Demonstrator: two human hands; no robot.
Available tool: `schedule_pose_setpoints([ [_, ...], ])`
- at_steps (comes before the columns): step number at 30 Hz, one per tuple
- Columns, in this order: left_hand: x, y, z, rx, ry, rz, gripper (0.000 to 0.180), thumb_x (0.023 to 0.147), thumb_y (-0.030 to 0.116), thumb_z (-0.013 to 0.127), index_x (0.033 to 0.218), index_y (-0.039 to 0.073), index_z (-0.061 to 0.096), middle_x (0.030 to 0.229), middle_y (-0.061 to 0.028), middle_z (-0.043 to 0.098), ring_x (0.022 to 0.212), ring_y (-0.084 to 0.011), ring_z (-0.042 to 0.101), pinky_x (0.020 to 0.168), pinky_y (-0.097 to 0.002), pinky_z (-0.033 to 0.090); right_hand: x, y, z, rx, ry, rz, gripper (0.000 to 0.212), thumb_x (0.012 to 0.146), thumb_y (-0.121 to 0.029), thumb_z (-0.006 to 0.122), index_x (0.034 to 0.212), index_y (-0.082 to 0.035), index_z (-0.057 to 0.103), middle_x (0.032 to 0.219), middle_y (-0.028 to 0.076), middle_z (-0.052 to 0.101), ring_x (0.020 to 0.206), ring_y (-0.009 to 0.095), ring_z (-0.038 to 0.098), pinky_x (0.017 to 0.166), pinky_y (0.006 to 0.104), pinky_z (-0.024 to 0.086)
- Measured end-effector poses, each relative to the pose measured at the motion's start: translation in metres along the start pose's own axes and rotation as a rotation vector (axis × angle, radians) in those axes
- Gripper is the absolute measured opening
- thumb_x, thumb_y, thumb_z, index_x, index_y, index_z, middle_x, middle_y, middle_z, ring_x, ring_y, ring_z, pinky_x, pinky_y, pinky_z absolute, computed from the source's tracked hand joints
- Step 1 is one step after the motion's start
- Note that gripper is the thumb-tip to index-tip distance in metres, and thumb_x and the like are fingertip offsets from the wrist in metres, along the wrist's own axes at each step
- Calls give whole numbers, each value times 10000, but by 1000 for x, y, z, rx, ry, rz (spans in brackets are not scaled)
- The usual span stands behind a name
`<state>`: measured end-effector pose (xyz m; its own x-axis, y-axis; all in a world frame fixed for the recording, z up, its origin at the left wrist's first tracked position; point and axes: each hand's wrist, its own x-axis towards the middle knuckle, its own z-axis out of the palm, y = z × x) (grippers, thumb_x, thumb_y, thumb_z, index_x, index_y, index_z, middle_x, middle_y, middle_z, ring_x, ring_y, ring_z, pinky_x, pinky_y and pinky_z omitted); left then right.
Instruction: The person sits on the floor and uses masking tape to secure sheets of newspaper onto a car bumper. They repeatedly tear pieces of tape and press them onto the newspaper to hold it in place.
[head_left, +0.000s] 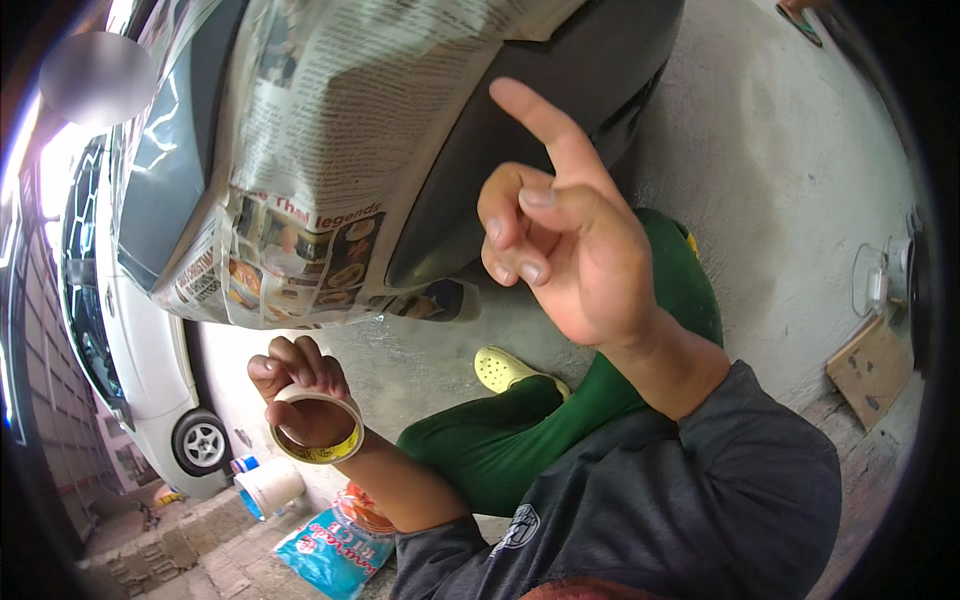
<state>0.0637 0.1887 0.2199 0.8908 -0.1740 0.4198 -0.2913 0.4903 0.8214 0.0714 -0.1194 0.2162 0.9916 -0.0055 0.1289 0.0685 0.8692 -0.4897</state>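
Your left hand point(300, 372) held the pale, yellow-cored tape roll point(325, 456) near the printed newspaper sheets point(335, 130); covering seemed partial, the smooth dark-grey panel point(450, 195) alongside lying bare; whether your right hand point(585, 235), index extended, pinched anything, I couldn't tell.

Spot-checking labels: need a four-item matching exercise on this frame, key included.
1. Tape roll
2. Clog
3. Trousers
4. Newspaper

A. Green
B. Spread over the vehicle's dark grey panel
C. Held in the left hand
D. Pale yellow

Pairs: 1-C, 2-D, 3-A, 4-B
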Motion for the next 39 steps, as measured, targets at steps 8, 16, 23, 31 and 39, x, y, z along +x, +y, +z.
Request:
schedule_pose_setpoints([
  [8,3,-3,4,-153,-50,-84,423,1016,391,712,1217,39,595,909,-58,497,766,-162,485,635,-274,489,16,15,-11,275,-84,43,780,939,-57,548,1616,53,175,866,165,676,587,121,478,597,293,433],
  [16,3,-9,5,-151,-2,-113,414,1011,403,718,1178,43,603,895,-38,507,766,-131,486,624,-254,468,-8,75,2,99,-88,93,824,1010,-62,537,1681,-54,58,869,112,667,741,116,596,686,279,515],
  [23,7,-9,4,-105,-13,-123,431,1011,417,713,1176,39,587,886,-44,506,738,-135,477,597,-256,456,-36,173,4,-473,-117,-93,888,981,26,549,1704,-104,50,889,97,663,675,146,602,680,322,543],
  [31,3,-10,8,-24,-1,-103,419,1040,413,668,1158,26,560,865,-68,476,702,-154,461,551,-267,466,-45,239,-25,-1087,-189,-310,870,873,-33,670,1648,-36,276,1184,172,726,836,328,748,701,419,627],
  [39,5,-14,6,25,-26,-103,447,1067,406,624,1244,0,566,882,-72,462,710,-148,431,545,-246,456,-43,246,-80,-1240,-256,-421,843,880,-68,667,1646,-187,336,1149,149,747,831,331,756,671,433,644],
])
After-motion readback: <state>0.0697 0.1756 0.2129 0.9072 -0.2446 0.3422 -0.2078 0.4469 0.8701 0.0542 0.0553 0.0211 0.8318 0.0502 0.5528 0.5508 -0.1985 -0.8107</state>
